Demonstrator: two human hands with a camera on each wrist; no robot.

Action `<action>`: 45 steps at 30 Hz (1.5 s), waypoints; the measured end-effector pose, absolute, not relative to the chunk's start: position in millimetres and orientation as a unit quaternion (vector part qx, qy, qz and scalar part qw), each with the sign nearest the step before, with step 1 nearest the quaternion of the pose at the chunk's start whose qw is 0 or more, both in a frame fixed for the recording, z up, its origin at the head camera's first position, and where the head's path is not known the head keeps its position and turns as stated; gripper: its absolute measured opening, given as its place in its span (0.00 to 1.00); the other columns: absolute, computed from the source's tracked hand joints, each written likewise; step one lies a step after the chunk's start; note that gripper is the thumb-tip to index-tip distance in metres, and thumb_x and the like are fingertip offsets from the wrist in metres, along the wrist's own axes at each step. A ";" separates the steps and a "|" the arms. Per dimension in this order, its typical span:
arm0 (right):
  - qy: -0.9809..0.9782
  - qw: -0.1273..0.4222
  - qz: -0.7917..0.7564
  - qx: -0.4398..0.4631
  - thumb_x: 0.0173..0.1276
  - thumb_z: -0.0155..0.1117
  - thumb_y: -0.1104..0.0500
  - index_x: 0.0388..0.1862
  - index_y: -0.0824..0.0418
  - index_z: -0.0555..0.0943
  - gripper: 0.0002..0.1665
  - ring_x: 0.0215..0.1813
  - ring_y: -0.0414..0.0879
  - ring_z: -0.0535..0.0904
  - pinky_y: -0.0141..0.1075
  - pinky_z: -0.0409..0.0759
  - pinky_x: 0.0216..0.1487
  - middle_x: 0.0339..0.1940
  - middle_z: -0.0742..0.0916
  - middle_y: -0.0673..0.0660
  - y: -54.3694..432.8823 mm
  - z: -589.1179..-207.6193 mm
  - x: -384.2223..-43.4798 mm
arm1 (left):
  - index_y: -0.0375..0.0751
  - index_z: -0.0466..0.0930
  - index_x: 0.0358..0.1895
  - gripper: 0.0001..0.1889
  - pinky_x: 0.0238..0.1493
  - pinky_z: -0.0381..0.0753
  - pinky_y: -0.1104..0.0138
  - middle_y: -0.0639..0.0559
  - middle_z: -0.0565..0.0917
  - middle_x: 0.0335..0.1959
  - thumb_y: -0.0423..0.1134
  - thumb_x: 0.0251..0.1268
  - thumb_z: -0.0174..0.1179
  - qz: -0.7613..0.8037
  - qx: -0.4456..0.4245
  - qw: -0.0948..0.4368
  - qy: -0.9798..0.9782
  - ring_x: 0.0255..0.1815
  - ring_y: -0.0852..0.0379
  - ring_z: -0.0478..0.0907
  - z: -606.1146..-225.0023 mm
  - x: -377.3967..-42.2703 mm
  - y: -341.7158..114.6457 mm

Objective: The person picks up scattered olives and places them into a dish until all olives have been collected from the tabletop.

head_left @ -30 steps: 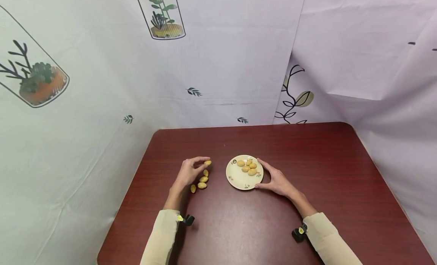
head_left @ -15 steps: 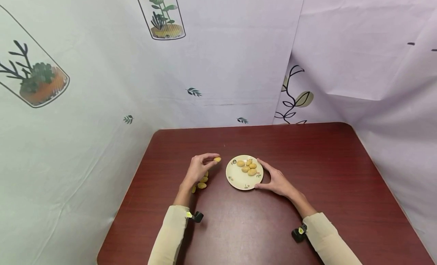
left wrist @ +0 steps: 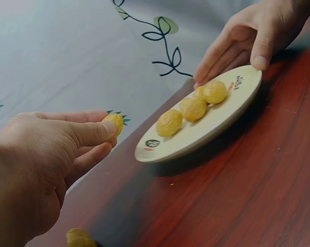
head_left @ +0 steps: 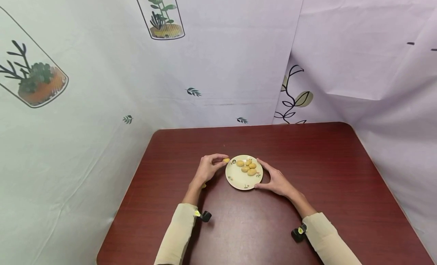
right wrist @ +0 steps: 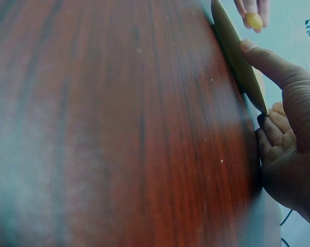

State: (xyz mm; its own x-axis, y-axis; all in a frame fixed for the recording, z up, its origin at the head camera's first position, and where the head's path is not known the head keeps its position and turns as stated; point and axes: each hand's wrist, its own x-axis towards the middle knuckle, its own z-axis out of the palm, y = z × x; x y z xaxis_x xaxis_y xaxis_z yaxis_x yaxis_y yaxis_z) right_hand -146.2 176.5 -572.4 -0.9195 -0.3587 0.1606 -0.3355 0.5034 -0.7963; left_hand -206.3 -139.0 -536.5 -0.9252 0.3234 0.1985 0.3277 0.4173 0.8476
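My left hand (head_left: 207, 169) pinches a small yellow wrinkled oval piece (left wrist: 114, 122), walnut-like in look, between thumb and fingertips. In the head view it is at the left rim of a round cream plate (head_left: 238, 181) with small printed designs; the left wrist view shows it a short way off the rim. Several similar yellow pieces (left wrist: 193, 109) lie on the plate. On the plate's right side, my right hand (head_left: 278, 182) grips the rim, thumb at the near part and fingers at the far part.
Another yellow piece (left wrist: 80, 238) lies on the dark red wooden table (head_left: 314, 155), mostly hidden by my left wrist in the head view. White cloth (head_left: 222, 60) with printed plants hangs behind the table and at both sides.
My left hand has carried the yellow piece rightward from beside the loose pieces to the plate's left rim. Its forearm now covers most of those pieces. The right hand and plate stay put.
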 end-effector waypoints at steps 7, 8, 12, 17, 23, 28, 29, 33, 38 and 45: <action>0.867 0.008 -0.454 -0.206 0.57 0.87 0.48 0.85 0.63 0.62 0.64 0.79 0.66 0.68 0.64 0.69 0.74 0.81 0.71 0.66 176.6 -575.3 -147.0 | 0.39 0.92 0.52 0.12 0.48 0.89 0.67 0.45 0.92 0.48 0.27 0.67 0.72 -0.494 -0.213 0.009 -0.843 0.49 0.52 0.91 -546.0 -207.4 -126.1; 0.867 0.007 -0.453 -0.206 0.57 0.87 0.48 0.85 0.63 0.62 0.64 0.79 0.67 0.68 0.64 0.69 0.74 0.81 0.72 0.67 176.7 -575.6 -147.2 | 0.38 0.92 0.52 0.12 0.48 0.88 0.67 0.45 0.92 0.48 0.27 0.67 0.72 -0.491 -0.218 0.012 -0.843 0.49 0.51 0.91 -547.1 -207.4 -124.4; 0.868 0.011 -0.454 -0.203 0.57 0.87 0.47 0.85 0.62 0.62 0.64 0.79 0.66 0.68 0.64 0.69 0.74 0.80 0.72 0.67 176.8 -576.0 -147.4 | 0.34 0.91 0.50 0.11 0.50 0.88 0.68 0.43 0.91 0.49 0.25 0.67 0.72 -0.482 -0.242 0.018 -0.842 0.50 0.49 0.90 -551.4 -206.8 -118.7; 0.868 0.013 -0.454 -0.201 0.57 0.87 0.46 0.85 0.62 0.62 0.64 0.79 0.66 0.68 0.64 0.69 0.74 0.81 0.72 0.67 176.9 -575.4 -147.5 | 0.34 0.91 0.50 0.11 0.50 0.87 0.70 0.44 0.91 0.49 0.27 0.67 0.72 -0.465 -0.251 0.015 -0.849 0.51 0.50 0.90 -552.2 -205.9 -113.0; 0.867 0.010 -0.453 -0.205 0.57 0.88 0.47 0.85 0.63 0.62 0.64 0.78 0.66 0.68 0.63 0.70 0.74 0.80 0.72 0.67 177.0 -575.0 -148.1 | 0.39 0.92 0.50 0.10 0.50 0.86 0.73 0.48 0.91 0.49 0.29 0.68 0.72 -0.429 -0.256 0.021 -0.866 0.51 0.54 0.89 -551.4 -206.1 -107.1; 0.866 0.013 -0.456 -0.205 0.57 0.88 0.47 0.85 0.62 0.62 0.64 0.79 0.66 0.68 0.63 0.69 0.74 0.80 0.72 0.67 176.8 -574.5 -148.5 | 0.41 0.92 0.51 0.10 0.50 0.86 0.73 0.49 0.91 0.50 0.29 0.69 0.72 -0.408 -0.262 0.029 -0.874 0.51 0.55 0.89 -552.6 -205.8 -104.6; 0.866 0.014 -0.456 -0.205 0.57 0.88 0.47 0.85 0.62 0.62 0.64 0.79 0.66 0.68 0.63 0.69 0.74 0.80 0.72 0.67 176.8 -574.2 -148.4 | 0.41 0.92 0.51 0.10 0.50 0.86 0.73 0.49 0.91 0.50 0.30 0.69 0.72 -0.407 -0.263 0.030 -0.874 0.51 0.55 0.89 -552.8 -205.8 -104.3; 0.867 0.015 -0.456 -0.202 0.57 0.87 0.46 0.85 0.62 0.62 0.64 0.79 0.66 0.68 0.64 0.69 0.74 0.81 0.71 0.67 177.3 -574.1 -148.1 | 0.41 0.92 0.50 0.10 0.50 0.86 0.73 0.50 0.90 0.50 0.30 0.69 0.72 -0.401 -0.267 0.037 -0.876 0.51 0.56 0.89 -553.7 -205.5 -103.3; 0.865 0.016 -0.458 -0.203 0.58 0.87 0.46 0.86 0.62 0.61 0.64 0.79 0.66 0.68 0.64 0.69 0.74 0.81 0.71 0.66 177.6 -574.2 -148.1 | 0.41 0.92 0.50 0.10 0.51 0.86 0.71 0.51 0.88 0.50 0.29 0.69 0.72 -0.390 -0.274 0.043 -0.878 0.51 0.55 0.88 -554.2 -205.1 -101.3; 0.865 0.014 -0.459 -0.203 0.57 0.87 0.47 0.85 0.62 0.62 0.64 0.78 0.66 0.68 0.64 0.69 0.74 0.81 0.72 0.67 177.9 -574.5 -147.8 | 0.44 0.92 0.50 0.09 0.51 0.86 0.70 0.54 0.89 0.48 0.33 0.69 0.73 -0.358 -0.270 0.038 -0.893 0.49 0.59 0.88 -554.6 -205.5 -98.8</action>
